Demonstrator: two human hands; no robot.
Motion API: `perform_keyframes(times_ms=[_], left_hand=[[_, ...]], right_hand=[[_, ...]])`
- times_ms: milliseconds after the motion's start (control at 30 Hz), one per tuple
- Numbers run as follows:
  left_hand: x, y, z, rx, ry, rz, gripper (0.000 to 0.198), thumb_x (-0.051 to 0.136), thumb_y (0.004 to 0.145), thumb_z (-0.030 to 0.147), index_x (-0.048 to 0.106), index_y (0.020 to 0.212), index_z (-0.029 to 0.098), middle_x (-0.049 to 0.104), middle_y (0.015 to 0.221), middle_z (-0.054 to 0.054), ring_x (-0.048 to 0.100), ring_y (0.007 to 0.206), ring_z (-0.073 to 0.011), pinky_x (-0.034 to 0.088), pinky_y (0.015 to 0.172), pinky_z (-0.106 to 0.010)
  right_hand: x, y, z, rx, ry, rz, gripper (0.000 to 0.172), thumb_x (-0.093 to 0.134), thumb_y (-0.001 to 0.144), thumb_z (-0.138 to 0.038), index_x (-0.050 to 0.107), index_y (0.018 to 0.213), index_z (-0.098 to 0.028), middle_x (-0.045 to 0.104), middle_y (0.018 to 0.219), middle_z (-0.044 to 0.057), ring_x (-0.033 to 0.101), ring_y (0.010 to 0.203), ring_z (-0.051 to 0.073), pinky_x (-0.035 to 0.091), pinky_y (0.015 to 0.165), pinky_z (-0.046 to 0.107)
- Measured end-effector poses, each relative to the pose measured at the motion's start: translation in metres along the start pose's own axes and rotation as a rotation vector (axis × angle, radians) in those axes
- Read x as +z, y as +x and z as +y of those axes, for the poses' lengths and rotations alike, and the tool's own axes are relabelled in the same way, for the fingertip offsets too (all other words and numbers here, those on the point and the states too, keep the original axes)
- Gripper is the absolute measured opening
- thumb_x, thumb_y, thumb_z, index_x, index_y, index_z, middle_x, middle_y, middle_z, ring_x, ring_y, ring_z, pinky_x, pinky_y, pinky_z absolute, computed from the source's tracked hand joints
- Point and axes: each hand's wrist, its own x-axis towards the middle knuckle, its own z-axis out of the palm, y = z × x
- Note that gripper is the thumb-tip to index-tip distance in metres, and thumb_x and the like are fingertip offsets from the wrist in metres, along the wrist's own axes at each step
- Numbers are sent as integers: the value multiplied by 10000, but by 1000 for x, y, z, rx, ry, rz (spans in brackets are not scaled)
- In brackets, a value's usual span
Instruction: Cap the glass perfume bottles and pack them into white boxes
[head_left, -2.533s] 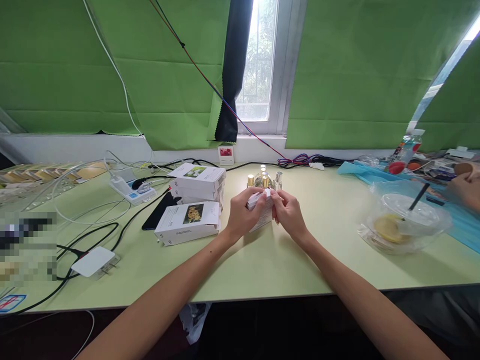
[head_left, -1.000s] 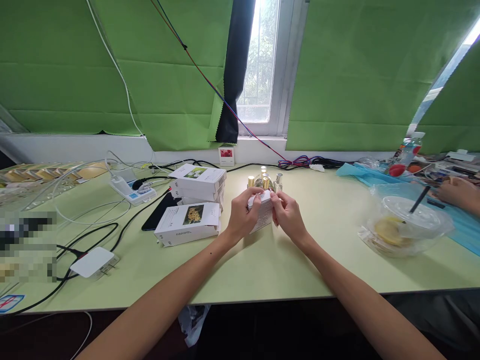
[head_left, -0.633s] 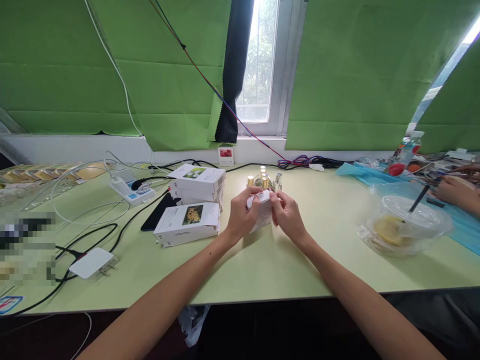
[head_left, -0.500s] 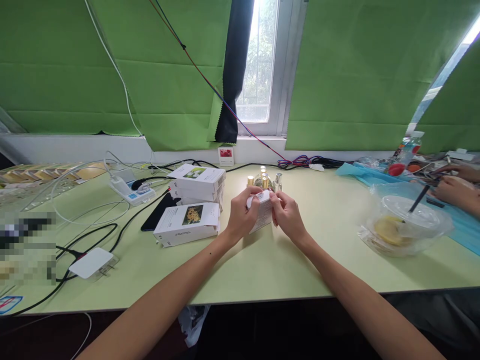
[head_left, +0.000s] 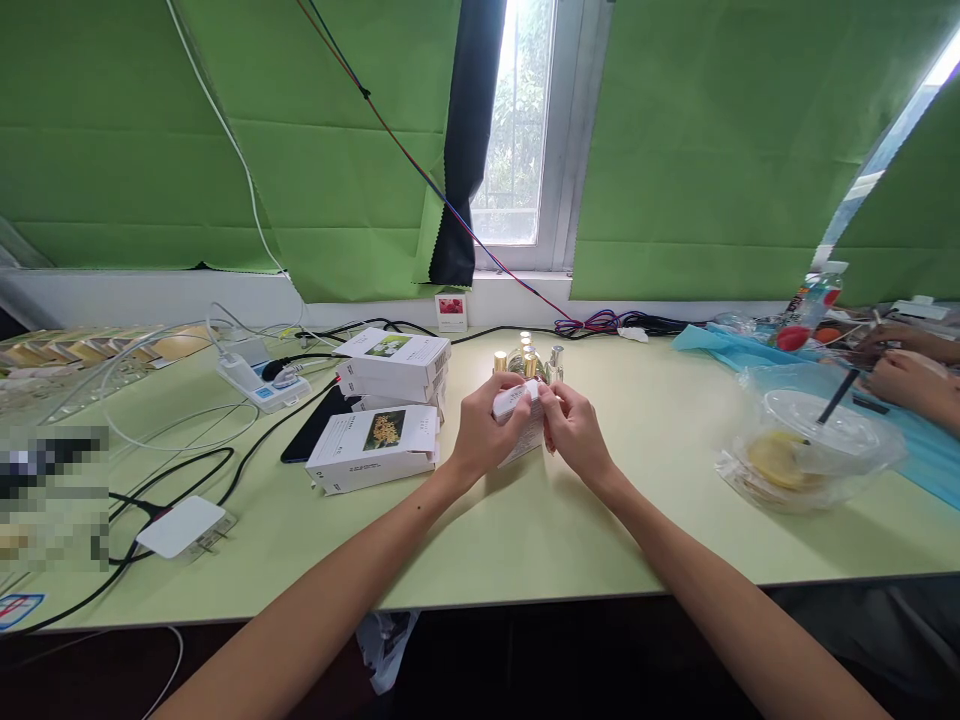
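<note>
Between my two hands, a small white box (head_left: 527,443) is held upright just above the table's middle. My left hand (head_left: 484,425) is closed around its left side, with the thumb at the top end flap. My right hand (head_left: 574,425) pinches the box's upper right corner. Right behind the box stand several small glass bottles (head_left: 556,365) with gold and silver caps, partly hidden by my fingers. To the left lies a white box with a yellow flower picture (head_left: 386,432), and behind it a stack of similar white boxes (head_left: 397,350).
A black phone (head_left: 304,430) lies under the boxes, near a white power strip (head_left: 274,385). A white charger (head_left: 184,527) and looping cables are at left. At right stand a bagged drink cup (head_left: 806,440) with a straw and a blue sheet (head_left: 930,465); another person's hands (head_left: 904,370) are beyond.
My left thumb has moved down over the box's top end, and more of the top flap shows. My right hand stays nearly in place.
</note>
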Motion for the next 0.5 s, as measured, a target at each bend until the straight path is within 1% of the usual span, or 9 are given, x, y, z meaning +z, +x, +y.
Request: perform_keyframes(times_ms=[167,500], left_hand=[[0,0,1,9,3,6,133,595,887,299,635,955,191,716,875,-9,631,717,-122,489,693,-238],[0,0,2,-11,-3,7,136,594,884,307,635,948,195,714,862,-8,629,707,-126,501,687,-245]], right_hand=[[0,0,1,-8,4,3,435,463,960,-588,415,702,-241,406,485,-72,405,421,109,320,443,243],[0,0,1,-4,2,2,435,463,952,-594,421,706,-238,417,492,-67,411,428,109,326,449,243]])
